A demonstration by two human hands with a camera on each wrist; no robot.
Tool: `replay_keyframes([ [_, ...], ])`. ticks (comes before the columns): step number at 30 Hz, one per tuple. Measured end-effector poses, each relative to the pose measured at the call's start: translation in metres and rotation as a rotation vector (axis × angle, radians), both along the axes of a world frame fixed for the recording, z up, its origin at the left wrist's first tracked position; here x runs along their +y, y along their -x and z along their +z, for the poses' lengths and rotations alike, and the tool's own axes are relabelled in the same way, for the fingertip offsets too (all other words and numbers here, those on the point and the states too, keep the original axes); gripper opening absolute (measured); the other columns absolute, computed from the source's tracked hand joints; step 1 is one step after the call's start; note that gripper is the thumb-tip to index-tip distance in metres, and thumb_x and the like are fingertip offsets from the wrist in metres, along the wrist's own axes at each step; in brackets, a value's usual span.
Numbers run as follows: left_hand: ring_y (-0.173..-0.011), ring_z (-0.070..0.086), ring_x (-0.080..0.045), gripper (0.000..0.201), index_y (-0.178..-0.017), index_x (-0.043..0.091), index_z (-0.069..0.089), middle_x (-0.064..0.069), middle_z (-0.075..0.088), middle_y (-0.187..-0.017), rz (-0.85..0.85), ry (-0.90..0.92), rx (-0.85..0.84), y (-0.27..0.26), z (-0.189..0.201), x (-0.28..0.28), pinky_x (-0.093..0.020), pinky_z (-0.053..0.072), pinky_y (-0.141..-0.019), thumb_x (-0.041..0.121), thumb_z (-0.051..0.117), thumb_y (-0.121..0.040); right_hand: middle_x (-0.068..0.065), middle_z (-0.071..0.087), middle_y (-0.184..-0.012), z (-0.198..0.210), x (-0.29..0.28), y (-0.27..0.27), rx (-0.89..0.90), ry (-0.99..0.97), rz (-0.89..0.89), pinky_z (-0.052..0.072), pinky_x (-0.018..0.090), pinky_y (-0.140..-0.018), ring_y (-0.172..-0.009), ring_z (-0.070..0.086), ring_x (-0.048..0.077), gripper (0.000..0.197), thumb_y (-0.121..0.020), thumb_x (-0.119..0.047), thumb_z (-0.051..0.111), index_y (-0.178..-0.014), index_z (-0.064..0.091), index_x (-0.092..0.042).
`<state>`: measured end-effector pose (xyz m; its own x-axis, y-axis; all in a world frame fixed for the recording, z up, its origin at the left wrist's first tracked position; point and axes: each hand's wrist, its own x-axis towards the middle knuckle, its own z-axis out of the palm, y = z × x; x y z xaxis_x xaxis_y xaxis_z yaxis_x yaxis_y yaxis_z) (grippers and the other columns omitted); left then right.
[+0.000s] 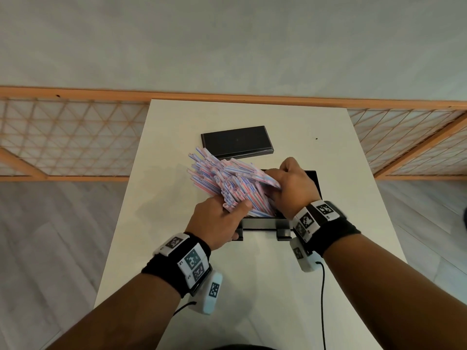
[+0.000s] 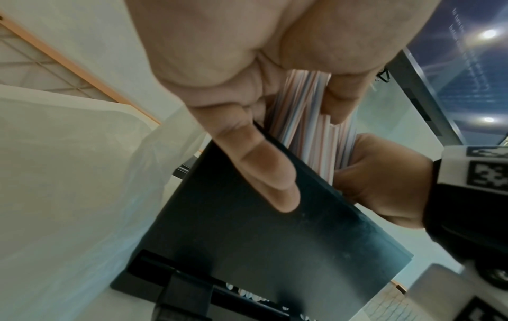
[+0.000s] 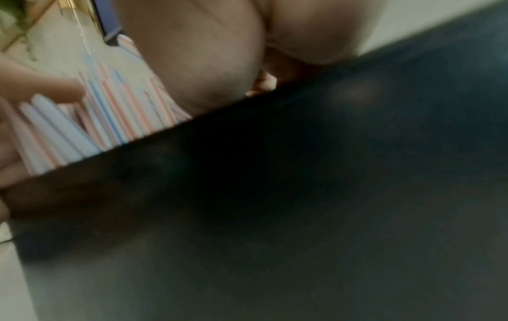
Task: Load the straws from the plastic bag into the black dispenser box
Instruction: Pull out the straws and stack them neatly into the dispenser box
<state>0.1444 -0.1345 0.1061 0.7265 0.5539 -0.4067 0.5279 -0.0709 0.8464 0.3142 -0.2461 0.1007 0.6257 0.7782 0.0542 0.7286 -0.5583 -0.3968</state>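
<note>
White-topped and narrow, the table (image 1: 252,286) stands against a low wooden lattice rail (image 1: 75,142), with pale floorboards on either side. At left, the person's left hand (image 1: 217,223) curls thumb and fingers (image 2: 264,171) round the near ends of a thick bundle of striped straws (image 1: 227,180), while one finger lies along the outer wall of the black dispenser box (image 2: 274,249), apparently steadying it. The bundle fans up and away to the left, its far ends well clear of the rim, so the straws are only partly inside; the tilt looks meant to let them slide down lengthwise. Behind the fan, a flat black lid (image 1: 236,141) lies apart on the table, presumably set aside to leave the box open. At right, the right hand (image 1: 290,185) arches over the box with its wrist raised and its fingers bent down onto the top of the bundle, seemingly pressing and gathering strays toward the opening. No plastic bag is clearly seen in the head view; a pale translucent sheet in the left wrist view may be it.
</note>
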Motion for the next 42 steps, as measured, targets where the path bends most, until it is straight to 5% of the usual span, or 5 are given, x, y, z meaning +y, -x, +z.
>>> replay_keyframes([
  [5,-0.056,0.075,-0.018,0.029,-0.105,0.025,0.071,0.002,0.077,-0.095,-0.016,-0.02,0.007,0.001,0.001,0.0,-0.034,0.064,-0.059,0.051,0.063,-0.094,0.004,0.045,-0.105,0.0,-0.003,-0.002,0.051,0.12,-0.067,0.05,0.036,-0.07,-0.081,0.054,0.026,0.045,-0.079,-0.036,0.074,-0.115,0.054,-0.018],
  [9,-0.056,0.075,-0.019,0.029,-0.104,0.024,0.071,0.004,0.076,-0.095,-0.014,0.006,0.013,0.0,0.002,0.0,-0.034,0.064,-0.059,0.05,0.063,-0.095,0.0,0.052,-0.078,0.006,-0.012,-0.008,0.128,0.23,-0.237,0.037,0.027,-0.057,-0.07,0.051,0.022,0.047,-0.075,-0.049,0.078,-0.082,0.046,-0.015],
  [21,-0.065,0.076,-0.036,0.027,-0.111,0.023,0.067,-0.003,0.074,-0.104,0.164,0.249,0.002,-0.005,0.008,-0.006,-0.047,0.064,-0.062,0.045,0.059,-0.099,-0.004,0.046,-0.048,-0.004,-0.026,0.012,0.356,0.218,0.148,0.032,0.02,-0.05,-0.046,0.045,0.008,0.051,-0.092,-0.051,0.056,-0.05,0.049,-0.023],
  [27,-0.063,0.074,-0.033,0.036,-0.115,0.013,0.065,-0.013,0.078,-0.098,0.28,0.402,-0.04,-0.007,0.013,-0.004,-0.033,0.059,-0.051,0.045,0.055,-0.103,-0.007,0.068,-0.069,-0.007,-0.025,0.012,0.394,0.064,0.158,0.054,0.03,-0.067,-0.065,0.062,0.008,0.022,-0.088,-0.045,0.064,-0.081,0.074,-0.027],
  [42,-0.057,0.072,-0.031,0.063,-0.118,0.014,0.067,-0.012,0.079,-0.083,0.293,0.642,-0.008,-0.014,0.02,-0.007,-0.033,0.057,-0.053,0.067,0.037,-0.101,-0.008,0.067,-0.072,-0.005,-0.018,0.026,0.331,0.101,0.24,0.051,0.024,-0.063,-0.061,0.059,0.001,0.025,-0.092,-0.047,0.058,-0.095,0.073,-0.028],
])
